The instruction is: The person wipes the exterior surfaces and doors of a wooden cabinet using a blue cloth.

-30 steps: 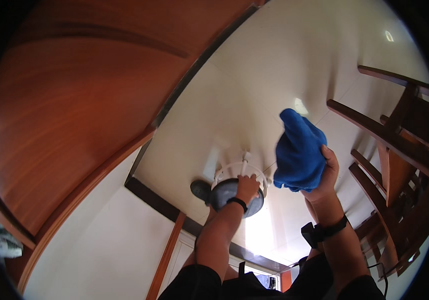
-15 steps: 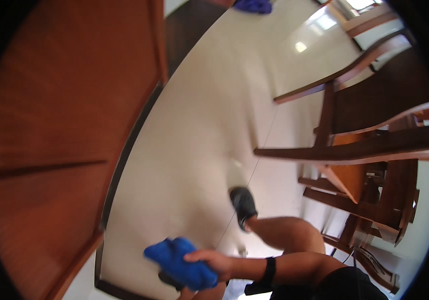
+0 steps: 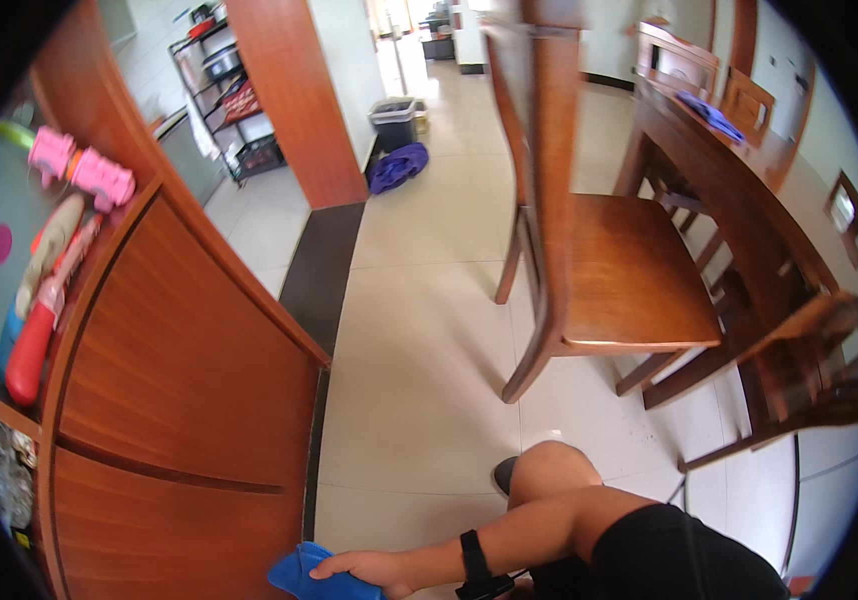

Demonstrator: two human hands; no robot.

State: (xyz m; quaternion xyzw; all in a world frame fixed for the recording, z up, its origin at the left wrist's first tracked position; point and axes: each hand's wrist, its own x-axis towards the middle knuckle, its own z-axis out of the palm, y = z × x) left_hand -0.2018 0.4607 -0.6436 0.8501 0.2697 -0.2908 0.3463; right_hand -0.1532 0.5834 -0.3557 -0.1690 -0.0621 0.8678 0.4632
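Observation:
My right hand (image 3: 369, 573) reaches across from the lower right, closed around a blue cloth (image 3: 311, 570). A black band circles that wrist. The cloth bunches under the fingers and hangs beside the lower part of a reddish-brown wooden cabinet (image 3: 164, 345); whether it touches the wood I cannot tell. Part of the cloth is cut off by the lower edge of the view. Nothing of my left hand shows. One of my bent knees (image 3: 554, 470) is just beyond the forearm, with a dark shoe (image 3: 504, 475) next to it.
At right, a wooden chair (image 3: 639, 275) stands by a long table (image 3: 749, 195) with a purple cloth (image 3: 711, 115). Another purple cloth (image 3: 399, 168) lies on the floor by a bin (image 3: 396, 125). Pink and red toys (image 3: 34, 345) fill the cabinet's open shelf.
The view has turned and lifted, bringing the shelf, doorway and table into sight. My right hand still grips the blue cloth, now closer to the cabinet and lower in view.

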